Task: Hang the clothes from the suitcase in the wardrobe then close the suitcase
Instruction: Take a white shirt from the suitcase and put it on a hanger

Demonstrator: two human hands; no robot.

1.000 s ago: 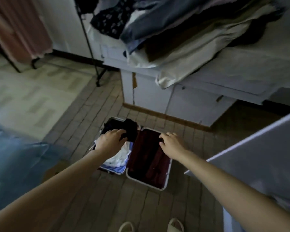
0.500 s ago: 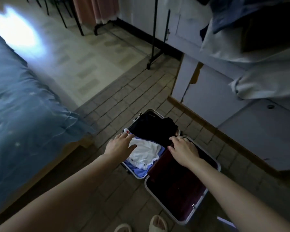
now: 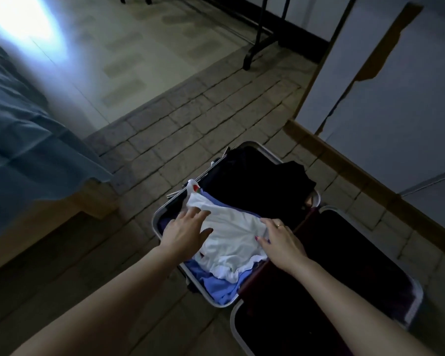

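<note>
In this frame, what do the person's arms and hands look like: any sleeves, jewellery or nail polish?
Both forearms are bare, with no sleeves, watch or bracelet in view. The right hand wears a thin ring on one of its fingers, and its thumbnail carries reddish polish. The left hand shows no ring; its nails are too blurred to judge.

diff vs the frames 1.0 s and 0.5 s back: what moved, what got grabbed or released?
Left hand let go of the black garment and came down onto the white garment. Right hand crossed from the empty maroon-lined half to the white garment's right edge. Neither hand clearly grips it. The suitcase stays open on the floor, clothes still inside.
</note>
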